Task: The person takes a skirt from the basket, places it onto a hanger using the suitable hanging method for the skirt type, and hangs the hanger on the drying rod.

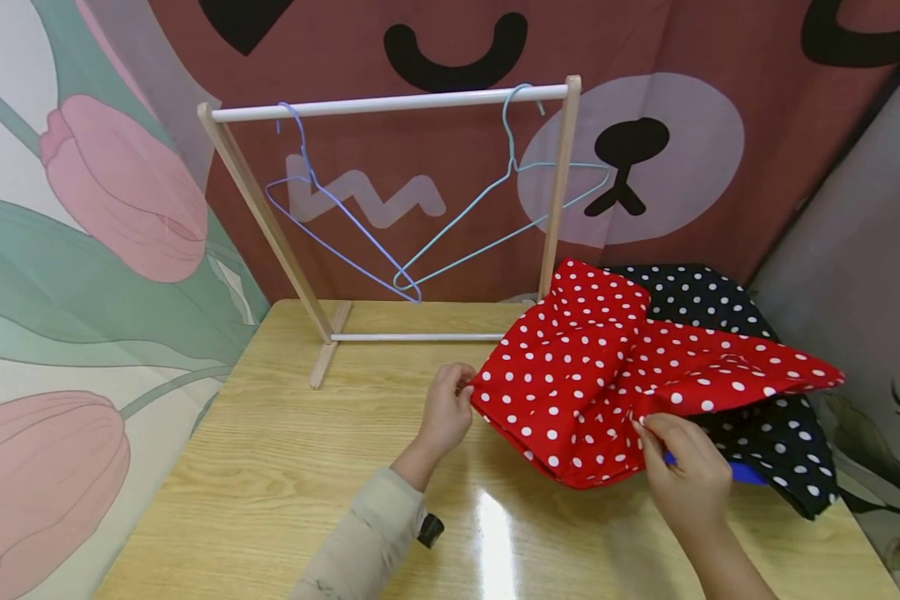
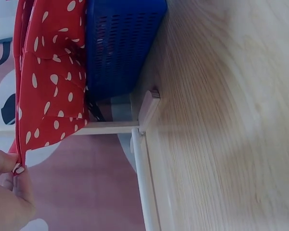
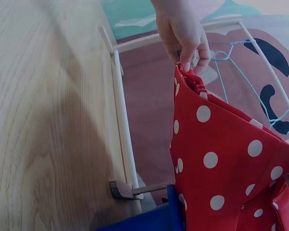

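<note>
Beige sleeve (image 1: pixel 367 546) closest to us, rising from the bottom middle of the frame! Swing over to the upper left, and there's the wooden rack (image 1: pixel 262 208), a purple hanger (image 1: pixel 305 158) hooked on its white rail and a teal hanger (image 1: pixel 509 142) farther along, both bare. Into the middle we go: the left hand (image 1: pixel 447 406) has thumb and fingers pinched on the left corner of the red polka-dot cloth (image 1: pixel 592 358), and the left wrist view backs that up. That cloth sprawls right of centre, bunched and creased, its upper left overlapping the rack's right leg. Light stuff, by the look of it: soft, limp, nothing fragile, likely to sag wherever nobody supports it. Smooth too, perhaps a touch slippery, so the doubled edges and corners look like the spots to grab, one hand at each end. On to the right hand (image 1: pixel 690 471), lower right, pinching a fold along the near edge! Beyond it, a black polka-dot cloth (image 1: pixel 720 292) drapes at far right, with a blue basket (image 2: pixel 125 53) peeking out underneath.
</note>
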Action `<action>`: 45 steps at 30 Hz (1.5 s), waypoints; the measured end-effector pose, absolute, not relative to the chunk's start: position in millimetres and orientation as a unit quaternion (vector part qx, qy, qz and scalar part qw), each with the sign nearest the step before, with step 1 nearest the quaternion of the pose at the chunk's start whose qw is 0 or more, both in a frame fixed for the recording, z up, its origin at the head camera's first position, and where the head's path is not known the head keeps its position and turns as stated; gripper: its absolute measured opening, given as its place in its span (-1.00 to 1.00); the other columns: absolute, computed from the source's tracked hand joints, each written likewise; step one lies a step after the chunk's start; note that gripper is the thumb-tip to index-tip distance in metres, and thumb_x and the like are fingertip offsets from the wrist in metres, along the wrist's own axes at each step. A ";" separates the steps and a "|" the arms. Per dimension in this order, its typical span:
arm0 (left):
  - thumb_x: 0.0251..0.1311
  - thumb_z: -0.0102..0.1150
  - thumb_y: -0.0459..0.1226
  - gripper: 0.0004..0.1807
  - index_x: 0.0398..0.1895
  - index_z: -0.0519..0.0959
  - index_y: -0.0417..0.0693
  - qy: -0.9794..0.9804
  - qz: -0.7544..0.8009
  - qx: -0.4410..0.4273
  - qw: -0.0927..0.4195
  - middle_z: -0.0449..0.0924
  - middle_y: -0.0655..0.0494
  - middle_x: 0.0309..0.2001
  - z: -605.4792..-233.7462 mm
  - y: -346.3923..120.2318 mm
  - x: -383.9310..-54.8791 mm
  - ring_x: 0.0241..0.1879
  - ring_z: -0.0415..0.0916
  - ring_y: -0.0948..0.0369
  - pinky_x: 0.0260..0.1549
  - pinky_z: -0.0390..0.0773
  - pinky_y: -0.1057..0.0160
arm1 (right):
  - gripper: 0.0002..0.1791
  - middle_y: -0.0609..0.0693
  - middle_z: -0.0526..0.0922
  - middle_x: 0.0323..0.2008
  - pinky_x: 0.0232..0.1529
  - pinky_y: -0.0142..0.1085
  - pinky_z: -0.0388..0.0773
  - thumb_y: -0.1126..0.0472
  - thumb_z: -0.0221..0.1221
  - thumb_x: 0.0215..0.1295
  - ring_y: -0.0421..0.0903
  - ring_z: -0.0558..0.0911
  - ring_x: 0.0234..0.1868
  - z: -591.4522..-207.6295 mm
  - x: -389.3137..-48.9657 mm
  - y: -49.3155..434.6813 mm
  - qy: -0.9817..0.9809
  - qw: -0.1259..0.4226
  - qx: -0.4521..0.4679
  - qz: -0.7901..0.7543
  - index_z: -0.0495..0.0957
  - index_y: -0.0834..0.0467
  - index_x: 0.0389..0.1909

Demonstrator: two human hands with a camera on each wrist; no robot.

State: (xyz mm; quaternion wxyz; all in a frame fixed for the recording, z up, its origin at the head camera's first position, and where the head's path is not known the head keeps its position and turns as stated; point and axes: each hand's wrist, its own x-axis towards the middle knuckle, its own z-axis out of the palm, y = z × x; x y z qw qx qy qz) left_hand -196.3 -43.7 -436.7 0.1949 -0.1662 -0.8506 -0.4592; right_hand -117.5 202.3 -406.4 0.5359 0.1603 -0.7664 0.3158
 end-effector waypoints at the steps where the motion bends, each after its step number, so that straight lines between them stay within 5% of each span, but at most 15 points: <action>1: -0.09 -0.01 -0.64 -0.80 -0.38 0.42 -0.28 -0.851 -0.458 -0.166 0.198 0.37 -0.04 -0.40 -436.9 -43.2 -195.9 -0.38 0.38 0.11 -0.38 0.44 0.31 | -0.53 0.17 0.56 -0.56 -0.10 -0.63 0.27 0.00 0.06 0.15 0.06 0.49 -0.51 -406.6 -118.0 203.1 -0.765 0.535 0.164 0.317 0.53 0.35 -0.66; 25: -0.09 -0.01 -0.66 -0.78 -0.38 0.42 -0.27 -0.864 -0.437 -0.124 0.218 0.38 -0.05 -0.39 -430.2 -36.3 -193.2 -0.39 0.39 0.09 -0.38 0.45 0.26 | -0.72 0.08 0.56 -0.50 -0.16 -0.53 0.35 0.15 0.12 0.13 -0.01 0.52 -0.45 -419.3 -123.5 215.6 -0.760 0.498 0.204 0.363 0.54 0.30 -0.58; 30: -0.11 0.00 -0.65 -0.78 -0.39 0.43 -0.28 -0.866 -0.440 -0.113 0.207 0.37 -0.04 -0.42 -430.9 -34.8 -193.5 -0.42 0.38 0.09 -0.42 0.43 0.27 | -0.58 0.11 0.53 -0.56 -0.17 -0.64 0.29 0.05 0.04 0.18 -0.01 0.50 -0.52 -417.0 -121.5 213.8 -0.766 0.495 0.193 0.361 0.51 0.33 -0.63; 34: -0.08 -0.03 -0.66 -0.79 -0.37 0.43 -0.31 -0.856 -0.479 -0.093 0.171 0.37 -0.06 -0.41 -435.8 -35.9 -192.5 -0.40 0.40 0.07 -0.43 0.46 0.29 | -0.85 0.07 0.57 -0.44 -0.10 -0.49 0.35 0.17 0.25 -0.03 -0.01 0.54 -0.39 -509.2 -152.5 239.9 -0.766 0.486 0.184 0.377 0.58 0.19 -0.51; 37: -0.05 -0.03 -0.65 -0.82 -0.37 0.43 -0.33 -0.847 -0.502 -0.077 0.153 0.39 -0.09 -0.40 -438.6 -35.8 -191.7 -0.41 0.41 0.05 -0.43 0.47 0.28 | -0.76 0.03 0.58 -0.38 -0.14 -0.31 0.42 0.32 0.34 -0.23 -0.03 0.55 -0.31 -551.4 -166.3 252.5 -0.755 0.485 0.190 0.399 0.59 0.12 -0.42; 42: -0.02 0.00 -0.59 -0.86 -0.36 0.46 -0.33 -0.851 -0.505 -0.050 0.134 0.45 -0.09 -0.41 -443.0 -36.5 -192.2 -0.42 0.41 0.07 -0.43 0.43 0.29 | -0.88 0.07 0.56 -0.44 -0.28 -0.36 0.46 0.28 0.26 -0.07 -0.03 0.54 -0.41 -477.1 -135.7 227.1 -0.762 0.479 0.195 0.390 0.56 0.23 -0.47; 45: -0.02 0.01 -0.58 -0.87 -0.37 0.47 -0.33 -0.853 -0.505 -0.039 0.126 0.47 -0.08 -0.42 -445.9 -37.3 -192.6 -0.43 0.41 0.08 -0.44 0.42 0.31 | -0.72 0.11 0.54 -0.48 -0.34 -0.46 0.41 0.11 0.14 0.08 -0.02 0.50 -0.47 -447.5 -123.1 216.2 -0.782 0.464 0.184 0.372 0.53 0.30 -0.51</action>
